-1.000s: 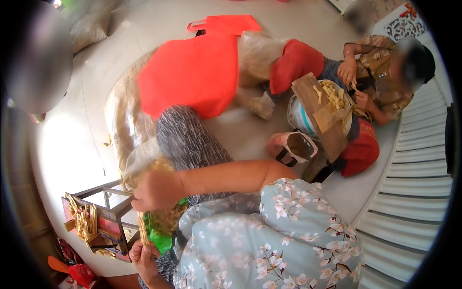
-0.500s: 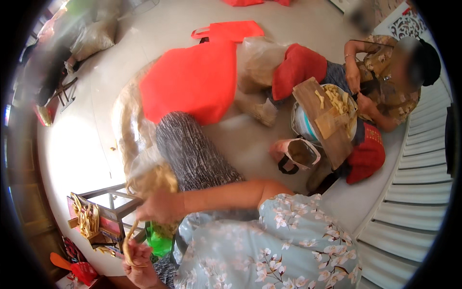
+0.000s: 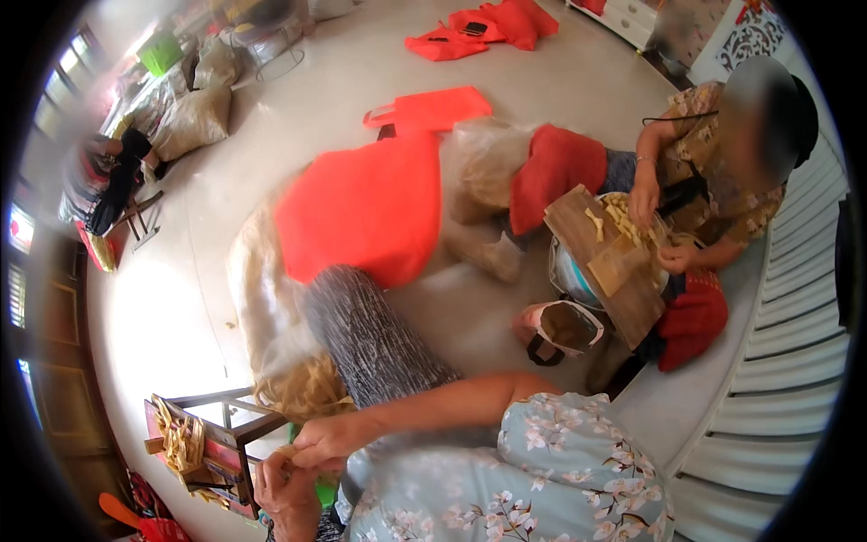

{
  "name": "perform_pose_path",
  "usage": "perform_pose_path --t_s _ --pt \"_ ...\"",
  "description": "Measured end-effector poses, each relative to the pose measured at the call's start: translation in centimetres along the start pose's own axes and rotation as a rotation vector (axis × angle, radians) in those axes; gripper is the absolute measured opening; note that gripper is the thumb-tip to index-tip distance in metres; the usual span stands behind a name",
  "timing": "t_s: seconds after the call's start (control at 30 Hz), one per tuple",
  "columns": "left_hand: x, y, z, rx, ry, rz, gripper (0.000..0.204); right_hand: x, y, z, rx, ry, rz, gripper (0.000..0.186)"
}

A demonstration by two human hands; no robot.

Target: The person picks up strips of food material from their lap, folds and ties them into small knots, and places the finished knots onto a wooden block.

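At the lower left my two hands meet close together. My left hand [image 3: 285,490] is closed, fingers curled, around a pale yellow strip [image 3: 287,451], mostly hidden by the fingers. Just above it, my right hand [image 3: 327,441] pinches the same strip, its forearm stretched across from the right. Beside them stands a small dark-framed stool [image 3: 237,425] with a pile of yellow strips [image 3: 180,435] on top. A large translucent sack [image 3: 262,298] holding tan material lies past my knee, and a red cloth bag [image 3: 361,212] covers part of it.
At the right a co-worker handles yellow pieces [image 3: 625,217] on a wooden board [image 3: 650,309] laid over a tub. A paper bag [image 3: 564,330] with dark handles stands below it. Full sacks [image 3: 194,122] and a seated person are far left; red bags [image 3: 483,32] lie at the back.
My hands have come together, and the strip that hung between them is now mostly inside the fingers. The whole view has shifted. The co-worker's hands have moved apart, over the board.
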State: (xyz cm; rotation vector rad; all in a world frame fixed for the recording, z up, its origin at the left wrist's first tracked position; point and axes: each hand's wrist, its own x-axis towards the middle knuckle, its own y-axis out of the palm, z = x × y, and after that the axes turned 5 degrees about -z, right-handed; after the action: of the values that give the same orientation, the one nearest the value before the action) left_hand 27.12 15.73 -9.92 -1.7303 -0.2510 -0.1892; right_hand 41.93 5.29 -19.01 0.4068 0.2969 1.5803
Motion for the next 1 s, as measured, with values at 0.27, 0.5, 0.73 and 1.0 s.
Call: perform_pose_path --t_s 0.27,0.5,0.73,1.0 --pt "1.2 0.5 0.2 -0.059 0.053 0.066 0.009 -1.1 -0.3 -1.1 0.342 0.052 -0.137 0.03" --pt "2.5 2.3 -1.3 -0.108 0.092 -0.08 0.011 -4.6 -4.2 0.1 -0.944 -0.597 -0.594 0.022" --pt "2.5 2.4 -0.8 -0.137 -0.019 -0.097 0.009 -18.7 -25.3 6.0 -1.441 -0.355 -2.011 0.052" --pt "2.2 3.0 -0.8 -0.065 -0.069 -0.033 0.01 -25.6 -38.3 0.2 -0.888 0.466 -1.741 0.075"
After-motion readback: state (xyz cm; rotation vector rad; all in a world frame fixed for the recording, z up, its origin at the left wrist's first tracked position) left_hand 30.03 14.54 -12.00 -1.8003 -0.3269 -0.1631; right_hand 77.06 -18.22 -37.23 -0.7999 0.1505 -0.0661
